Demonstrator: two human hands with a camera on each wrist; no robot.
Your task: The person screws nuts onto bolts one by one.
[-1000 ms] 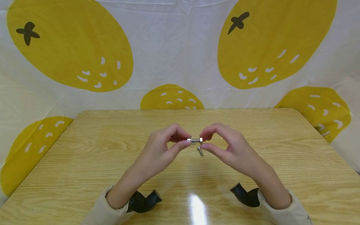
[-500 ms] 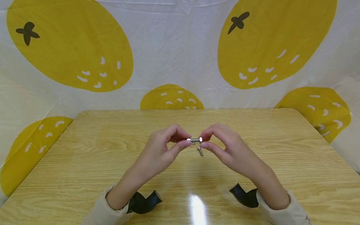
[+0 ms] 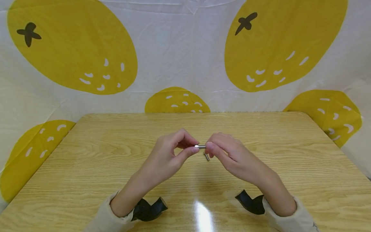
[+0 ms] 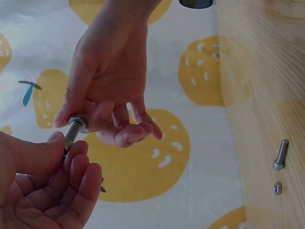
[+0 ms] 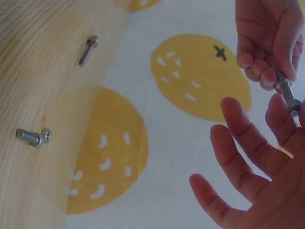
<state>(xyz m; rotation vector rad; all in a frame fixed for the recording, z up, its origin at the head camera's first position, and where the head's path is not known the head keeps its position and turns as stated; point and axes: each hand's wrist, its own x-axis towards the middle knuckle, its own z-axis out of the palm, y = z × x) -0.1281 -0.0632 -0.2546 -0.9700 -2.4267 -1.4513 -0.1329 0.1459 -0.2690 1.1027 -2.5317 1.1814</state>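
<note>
Half a second ago the hexagonal end of the steel bolt (image 3: 202, 147) showed plainly in the head view. Now the right hand's grip (image 3: 237, 155) has folded over it; the left wrist view shows thumb and forefinger pinching that hexagon. The left hand's grip (image 3: 169, 154) has barely moved, thumb and fingers clasping the opposite end, so the bolt lies between both grips, roughly level, its threaded shank bare across the gap. The right fingertips now partly cover the loose bolt (image 3: 206, 157) on the bench (image 3: 139, 206), just below that grip in the head view.

The wrist views add a small ring-shaped nut (image 4: 278, 188) near this bolt's rounded head, and the right one a slim second loose bolt (image 5: 89, 50). All the hardware is silvery metal. The bench has pale, streaky wood grain; beyond the grips hangs creased white cloth (image 3: 179, 42) printed with yellow fruit.
</note>
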